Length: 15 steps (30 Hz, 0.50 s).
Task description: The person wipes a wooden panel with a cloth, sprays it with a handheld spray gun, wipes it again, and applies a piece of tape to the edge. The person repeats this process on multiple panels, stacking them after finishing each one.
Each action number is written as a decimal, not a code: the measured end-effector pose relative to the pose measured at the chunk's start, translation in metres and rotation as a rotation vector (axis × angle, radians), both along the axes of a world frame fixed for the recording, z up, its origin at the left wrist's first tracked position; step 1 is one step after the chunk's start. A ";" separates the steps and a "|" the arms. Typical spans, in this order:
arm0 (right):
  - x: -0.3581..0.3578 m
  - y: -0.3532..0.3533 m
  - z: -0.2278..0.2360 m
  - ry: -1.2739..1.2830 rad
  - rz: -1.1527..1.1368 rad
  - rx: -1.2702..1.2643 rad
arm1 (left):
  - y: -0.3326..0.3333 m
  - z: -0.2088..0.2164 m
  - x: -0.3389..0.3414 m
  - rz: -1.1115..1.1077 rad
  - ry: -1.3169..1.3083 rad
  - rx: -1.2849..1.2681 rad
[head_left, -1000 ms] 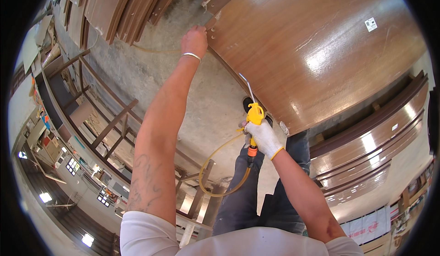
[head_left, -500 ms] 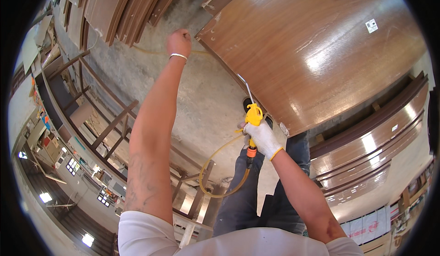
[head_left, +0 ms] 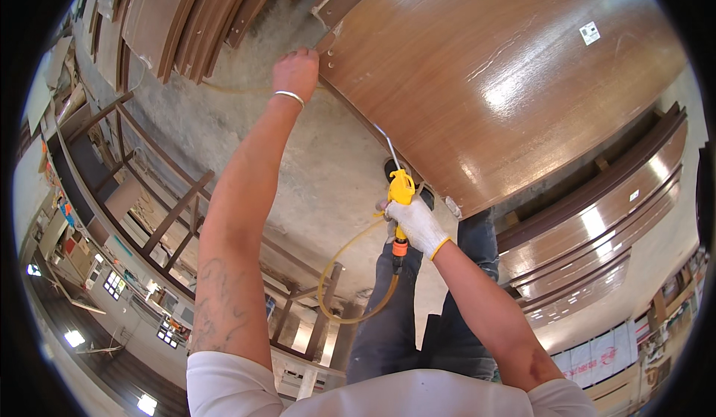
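Gripped in my right hand (head_left: 416, 221), which wears a white work glove, is a yellow air blow gun (head_left: 401, 186) with a thin metal nozzle. Its tip is by the near left edge of a glossy brown wooden panel (head_left: 447, 81). From the gun's orange and black fitting a yellowish air hose (head_left: 344, 318) loops down to the left. My bare left hand (head_left: 296, 74) is closed beside the panel's left corner, knuckles up; what its fingers hold, if anything, is hidden. Whether it touches the panel I cannot tell.
Stacked brown boards (head_left: 171, 22) stand at the far left. A dark metal frame (head_left: 175, 212) lies to the left, and more glossy boards (head_left: 589, 238) are stacked on the right. Part of the hose (head_left: 239, 89) runs across the concrete floor (head_left: 306, 171).
My left hand has come closer to the panel's left corner and turned knuckles up. The view has shifted slightly; the blow gun stays in my right hand near the panel's edge.
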State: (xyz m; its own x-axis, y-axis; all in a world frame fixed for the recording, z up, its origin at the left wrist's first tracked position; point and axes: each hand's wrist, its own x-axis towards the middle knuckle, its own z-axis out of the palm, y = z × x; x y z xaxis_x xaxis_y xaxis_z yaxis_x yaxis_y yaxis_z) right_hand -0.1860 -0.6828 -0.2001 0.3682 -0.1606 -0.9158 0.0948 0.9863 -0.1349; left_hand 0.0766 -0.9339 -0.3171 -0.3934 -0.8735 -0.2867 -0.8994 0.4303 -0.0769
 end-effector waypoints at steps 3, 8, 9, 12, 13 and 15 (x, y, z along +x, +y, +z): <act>0.006 0.008 0.006 -0.001 -0.012 -0.014 | -0.003 -0.004 -0.005 0.231 0.075 -0.006; 0.016 0.051 0.034 -0.041 -0.064 0.076 | 0.009 -0.010 -0.021 0.727 0.236 -0.008; 0.017 0.062 0.038 -0.015 -0.069 0.122 | 0.010 -0.013 -0.022 0.782 0.259 -0.001; 0.019 0.096 0.050 0.005 -0.134 0.258 | 0.006 -0.022 -0.005 0.784 0.196 -0.049; 0.017 0.106 0.052 0.014 -0.170 0.296 | 0.001 -0.029 0.005 0.732 0.169 -0.101; 0.014 0.121 0.053 0.024 -0.224 0.316 | -0.018 -0.034 0.048 0.845 0.043 -0.074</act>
